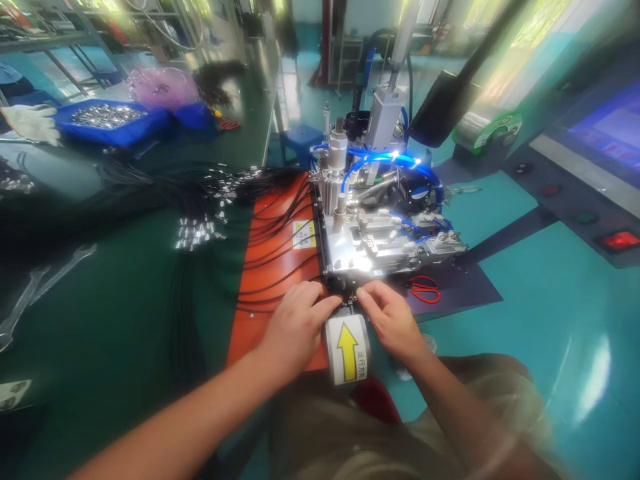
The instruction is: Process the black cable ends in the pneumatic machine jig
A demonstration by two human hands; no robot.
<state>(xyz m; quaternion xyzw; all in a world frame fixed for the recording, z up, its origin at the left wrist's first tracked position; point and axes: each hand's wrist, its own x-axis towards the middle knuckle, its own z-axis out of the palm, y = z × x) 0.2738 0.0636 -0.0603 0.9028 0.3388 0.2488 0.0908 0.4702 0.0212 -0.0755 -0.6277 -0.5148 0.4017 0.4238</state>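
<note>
- Dark green matting (pixel 115 320) covers the bench on your left, and a glossy teal floor (pixel 545 313) spreads out on your right.
- Nearest you, a white cylindrical part with a yellow arrow label (pixel 349 349) sticks out from the front of the machine, between your two wrists.
- Your left hand (pixel 296 323) rests on the orange panel (pixel 267 280), fingers curled, fingertips at the machine's front edge.
- Your right hand (pixel 393 319) sits just beside it, thumb and forefinger pinched toward the same dark spot; whether either hand grips anything there is too small to tell.
- Thin black cables (pixel 277 230) run across the orange panel toward your left hand, their metal ends bunched on the green matting.
- Red-handled scissors (pixel 425 288) lie on a dark mat just right of your right hand.
- Behind your fingers stands the silver metal fixture with blue air hoses (pixel 385 220).
- Far left, a blue tray of small metal parts (pixel 113 123) sits beside a white glove (pixel 30 121).
</note>
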